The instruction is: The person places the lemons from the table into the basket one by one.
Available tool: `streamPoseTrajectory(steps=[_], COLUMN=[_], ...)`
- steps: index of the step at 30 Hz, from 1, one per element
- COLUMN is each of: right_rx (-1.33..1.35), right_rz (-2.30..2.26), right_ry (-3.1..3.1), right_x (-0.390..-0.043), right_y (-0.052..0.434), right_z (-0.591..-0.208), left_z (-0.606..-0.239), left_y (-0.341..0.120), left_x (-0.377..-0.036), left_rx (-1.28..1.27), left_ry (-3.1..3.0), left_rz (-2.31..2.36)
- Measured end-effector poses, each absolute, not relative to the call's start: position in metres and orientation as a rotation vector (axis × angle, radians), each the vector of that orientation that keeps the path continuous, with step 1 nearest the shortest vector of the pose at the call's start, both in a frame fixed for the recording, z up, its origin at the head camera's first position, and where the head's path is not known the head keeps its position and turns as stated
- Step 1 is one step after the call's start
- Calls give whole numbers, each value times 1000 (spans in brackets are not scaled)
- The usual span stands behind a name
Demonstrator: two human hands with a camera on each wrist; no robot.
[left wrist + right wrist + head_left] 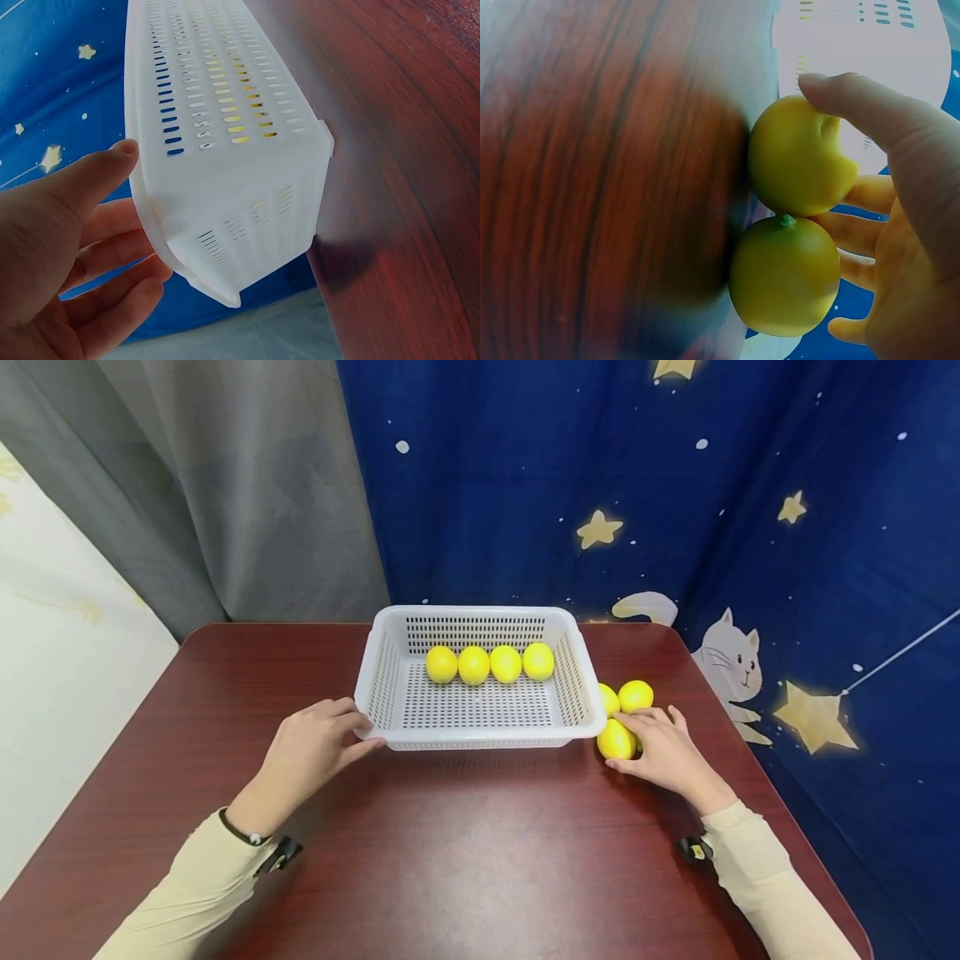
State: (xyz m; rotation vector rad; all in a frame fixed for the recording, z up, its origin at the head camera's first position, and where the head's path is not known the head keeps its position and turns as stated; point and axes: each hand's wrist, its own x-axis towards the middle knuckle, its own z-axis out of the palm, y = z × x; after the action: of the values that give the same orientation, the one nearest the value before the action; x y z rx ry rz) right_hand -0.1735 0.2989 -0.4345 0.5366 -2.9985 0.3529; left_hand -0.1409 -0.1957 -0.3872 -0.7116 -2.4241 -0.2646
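Note:
A white plastic basket stands toward the far side of the table, with several yellow lemons in a row inside it. My left hand holds the basket's near left corner; in the left wrist view the thumb lies on the rim and the fingers are behind it. To the right of the basket, my right hand grips a lemon between thumb and fingers. Another lemon with a green stem end touches it in the right wrist view. More lemons sit just beyond that hand, one partly hidden by the basket.
The dark red wooden table has a rounded right edge close to the right forearm. Behind it hang a grey curtain and a blue curtain with stars and a cat. Black straps with small devices sit on both wrists.

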Motion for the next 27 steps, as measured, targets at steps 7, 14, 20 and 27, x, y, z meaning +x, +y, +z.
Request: streamPoseTrajectory(steps=[7,14,20,27], right_rx=[540,538,555,593], right_rz=[364,400,457,508], right_ry=[-2982,-2970,-2889,-2763], right_x=[-172,-170,-168,-170], right_y=[297,296,296,297], right_z=[-434,-426,-416,-400], left_z=[-387,-387,-386,-386], left_y=[-196,-197,-196,-196], left_x=[-140,-140,-140,-140], left_rx=[-711,-714,-716,-716], left_ry=[-2431,-2430,-2432,-2423], left_rz=[-267,-266,-268,-267])
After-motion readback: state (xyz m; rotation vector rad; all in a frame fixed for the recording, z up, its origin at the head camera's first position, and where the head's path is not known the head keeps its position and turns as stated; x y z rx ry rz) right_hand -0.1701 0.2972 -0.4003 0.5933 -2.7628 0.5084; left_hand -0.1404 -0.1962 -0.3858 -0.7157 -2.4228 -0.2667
